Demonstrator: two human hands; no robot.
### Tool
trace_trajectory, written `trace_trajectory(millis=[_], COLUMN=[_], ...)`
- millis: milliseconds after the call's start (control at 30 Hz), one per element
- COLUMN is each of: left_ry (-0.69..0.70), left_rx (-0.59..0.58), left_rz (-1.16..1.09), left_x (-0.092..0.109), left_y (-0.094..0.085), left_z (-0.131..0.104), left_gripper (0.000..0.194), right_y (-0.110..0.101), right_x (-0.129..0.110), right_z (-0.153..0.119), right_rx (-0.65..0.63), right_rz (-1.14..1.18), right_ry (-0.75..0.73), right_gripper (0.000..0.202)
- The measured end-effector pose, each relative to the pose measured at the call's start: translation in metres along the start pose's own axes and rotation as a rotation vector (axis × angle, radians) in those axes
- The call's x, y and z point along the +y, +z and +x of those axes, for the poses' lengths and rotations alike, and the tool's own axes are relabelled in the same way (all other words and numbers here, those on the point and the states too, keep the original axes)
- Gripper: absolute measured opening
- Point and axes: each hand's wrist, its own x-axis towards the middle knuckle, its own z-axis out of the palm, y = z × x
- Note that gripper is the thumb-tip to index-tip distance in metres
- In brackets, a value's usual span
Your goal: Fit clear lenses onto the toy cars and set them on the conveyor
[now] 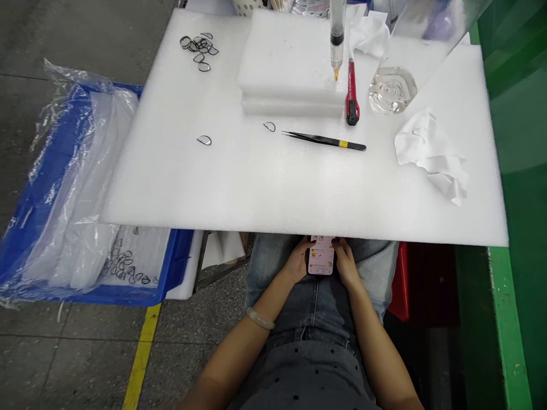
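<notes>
Over my lap, just below the near edge of the white foam sheet [256, 193], a phone [321, 259] with a lit pink screen lies between both hands. My left hand [299, 261] is closed around its left side, and my right hand [345, 262] grips its right side, with thumbs at the upper screen. On the foam are black tweezers [322, 140], a small black-rimmed ring piece [269, 126] near their tips, and another such piece [204, 140] farther left. A pile of similar pieces [200, 46] sits at the far left.
A foam block [290, 57], syringe [337, 40], red cutter [351, 97], clear glass vessel [392, 91] and crumpled tissue [431, 148] occupy the back and right. At left is a blue tray [176, 267] with plastic film and more pieces. A green wall [517, 171] stands right.
</notes>
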Motion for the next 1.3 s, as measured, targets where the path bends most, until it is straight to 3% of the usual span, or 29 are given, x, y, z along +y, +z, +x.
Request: trace_trajectory(millis=[133,333,600,1300], left_ry=[-0.006,-0.008,0.011,0.009], left_rx=[-0.007,-0.001,0.029,0.035], left_rz=[0.017,0.025,0.069,0.11], left_x=[0.0009,0.0019,0.0009,0.0001], left_y=[-0.0012,0.0006,0.0008,-0.0018], left_z=[-0.0012,-0.0016,-0.0012,0.0006], left_gripper=[0.037,0.033,0.044,0.049], right_y=[0.0004,0.0021,0.0021,0.004], right_x=[-0.0022,-0.0064,-0.0057,-0.0077], right_z=[-0.0004,-0.0012,0.0,0.0006], right_rx=[0.014,0.012,0.024,0.029], right_rz=[-0.002,-0.003,-0.007,-0.027], right_ry=[0.0,-0.018,-0.016,-0.034], right_gripper=[0.037,0.038,0.035,0.034])
